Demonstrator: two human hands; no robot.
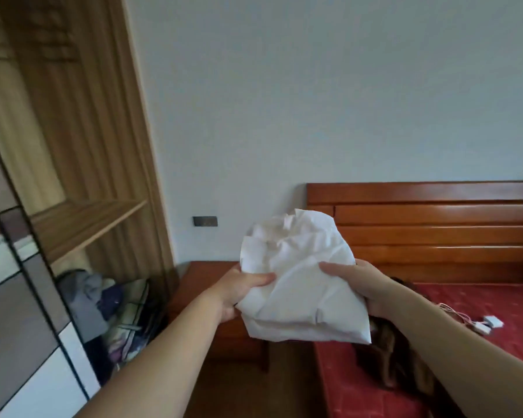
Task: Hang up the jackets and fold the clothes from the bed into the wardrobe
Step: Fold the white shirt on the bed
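Note:
A folded white garment is held up in the air between both hands, in front of the wall. My left hand grips its left edge, thumb on top. My right hand grips its right edge, thumb on top and fingers hidden underneath. A dark brown garment lies on the red bed below my right arm. The wooden wardrobe stands open at the left, with a bare shelf and a pile of clothes on the level below.
A wooden nightstand sits between wardrobe and bed. The bed's wooden headboard runs along the wall. A white charger with cables lies on the mattress. A sliding wardrobe door fills the lower left.

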